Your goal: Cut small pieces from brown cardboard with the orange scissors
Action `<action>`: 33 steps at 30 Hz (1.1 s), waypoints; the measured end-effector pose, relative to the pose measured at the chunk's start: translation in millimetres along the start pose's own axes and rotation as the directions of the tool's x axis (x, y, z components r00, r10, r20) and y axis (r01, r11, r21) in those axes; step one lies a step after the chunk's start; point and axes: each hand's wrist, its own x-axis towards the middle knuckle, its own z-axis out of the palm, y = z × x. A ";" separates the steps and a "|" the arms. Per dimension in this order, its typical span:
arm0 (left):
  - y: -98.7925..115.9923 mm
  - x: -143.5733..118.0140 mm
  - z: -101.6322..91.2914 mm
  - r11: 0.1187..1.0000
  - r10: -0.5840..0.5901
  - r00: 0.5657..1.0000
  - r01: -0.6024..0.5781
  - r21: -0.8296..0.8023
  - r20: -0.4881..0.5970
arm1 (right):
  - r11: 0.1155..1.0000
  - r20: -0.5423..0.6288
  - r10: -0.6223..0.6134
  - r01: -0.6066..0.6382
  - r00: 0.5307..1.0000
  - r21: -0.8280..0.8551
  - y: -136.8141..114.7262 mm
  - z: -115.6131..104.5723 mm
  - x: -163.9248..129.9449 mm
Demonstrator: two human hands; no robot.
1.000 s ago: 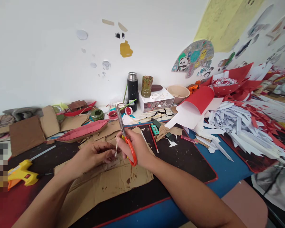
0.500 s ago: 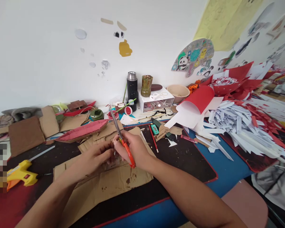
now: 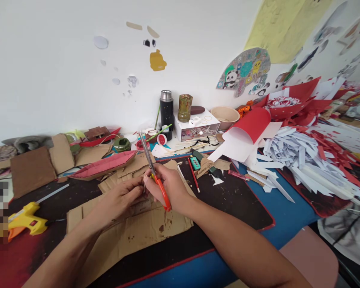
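Observation:
My right hand (image 3: 172, 188) grips orange-handled scissors (image 3: 156, 176), their shut blades pointing up and away toward the back of the table. My left hand (image 3: 120, 200) meets it fingertip to fingertip, pinching a small pale stick that is mostly hidden between the fingers. Both hands hover over a stained sheet of brown cardboard (image 3: 129, 236) lying on the dark mat.
A yellow glue gun (image 3: 25, 220) lies at the left. A red cardboard boat shape (image 3: 105, 166) and cardboard scraps sit behind the hands. A black flask (image 3: 167, 108), a white box (image 3: 198, 126) and a bowl (image 3: 225, 116) stand by the wall. Cut white and red paper strips (image 3: 303, 160) pile up at the right.
The scissors tilted leftward and the hands drew closer together. The pale stick, visible a second ago between the hands, is now nearly covered by the fingers.

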 end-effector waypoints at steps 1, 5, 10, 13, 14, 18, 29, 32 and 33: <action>1.4 0.3 -0.2 1.000 -0.003 1.000 0.003 -0.010 0.008 | 1.000 0.001 0.001 -0.001 1.000 0.003 0.4 0.1 0.0; 1.3 0.9 -2.2 0.997 -0.007 1.000 0.008 -0.078 0.003 | 0.999 0.002 0.027 -0.027 1.000 0.030 0.9 0.1 0.3; 0.1 -1.1 -5.0 0.959 -0.062 0.993 0.088 -0.269 0.104 | 0.994 -0.005 0.031 -0.030 1.000 0.102 2.6 1.1 1.5; 4.2 -2.2 -4.6 0.939 -0.064 0.983 0.117 -0.324 0.170 | 0.996 -0.003 0.010 -0.010 1.000 0.093 4.0 2.4 1.6; 5.5 -2.3 -4.2 0.934 -0.063 0.982 0.121 -0.335 0.179 | 0.996 -0.001 0.011 -0.010 1.000 0.087 4.3 2.7 1.4; 6.9 -1.8 -2.1 0.917 -0.071 0.983 0.131 -0.376 0.168 | 0.996 0.012 0.028 -0.029 1.000 0.081 4.6 2.4 0.8; -10.4 -4.3 -1.0 0.987 -0.077 0.997 0.076 -0.140 -0.006 | 0.999 0.024 0.026 -0.027 0.999 0.047 5.7 1.0 0.2; -13.1 -5.4 -1.3 0.996 -0.063 0.997 0.061 -0.059 -0.040 | 0.999 0.023 0.026 -0.026 0.999 0.026 3.9 0.0 0.4; -12.7 -5.4 -1.3 0.996 -0.064 0.997 0.061 -0.062 -0.043 | 0.999 0.020 0.025 -0.025 1.000 0.029 3.3 -0.2 0.7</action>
